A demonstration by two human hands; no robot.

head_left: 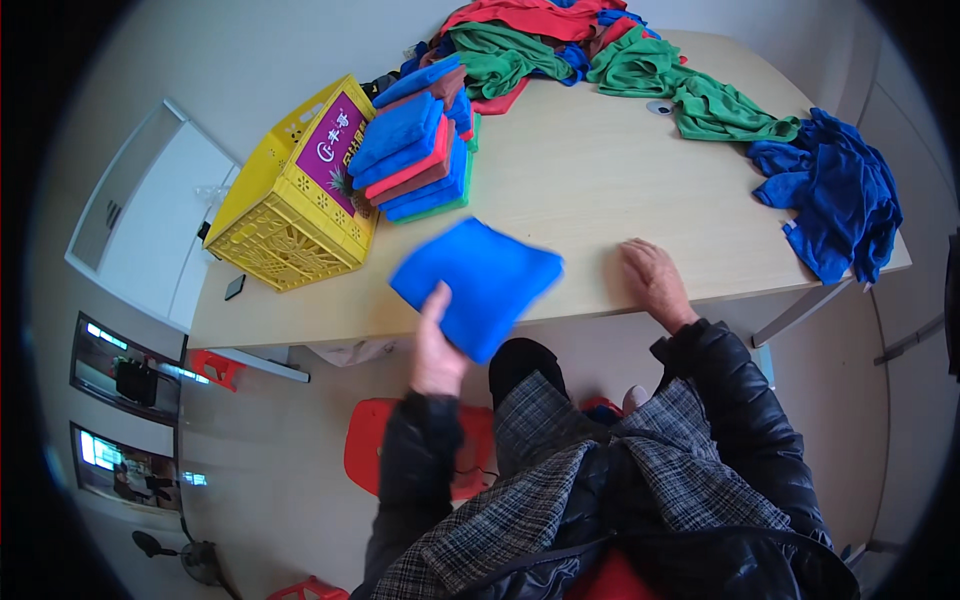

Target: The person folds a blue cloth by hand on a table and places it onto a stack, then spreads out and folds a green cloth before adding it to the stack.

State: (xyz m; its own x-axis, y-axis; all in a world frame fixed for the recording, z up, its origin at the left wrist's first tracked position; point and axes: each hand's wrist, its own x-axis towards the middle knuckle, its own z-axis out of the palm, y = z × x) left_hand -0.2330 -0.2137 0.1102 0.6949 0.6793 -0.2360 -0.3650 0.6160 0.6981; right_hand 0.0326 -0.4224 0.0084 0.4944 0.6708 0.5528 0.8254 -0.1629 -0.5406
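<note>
Left hand [438, 345] clamped on a blue, roughly square folded fabric cloth [485, 275], thumb on top, remaining fingers hidden underneath; forearm in a black puffy sleeve [415, 450] comes up from below, hand pointing away from the body. Cloth slightly blurred, across the front edge of the pale wood-look table [600, 170]; contact with tabletop can't be told. Right hand [655, 278] palm down at the table's front edge, fingers loosely extended, close together, pointing forward and left; arm bent outward, well apart from the cloth. Beyond the left hand: stack of folded blue, red, brown and green cloths [405, 160], just beside a yellow openwork plastic crate [290, 200]. Far side: heap of crumpled red, green and blue fabric [520, 50]. Right end: crumpled dark blue fabric [835, 195], partly over the edge. Red plastic stool [375, 445] below, by the left forearm.
</note>
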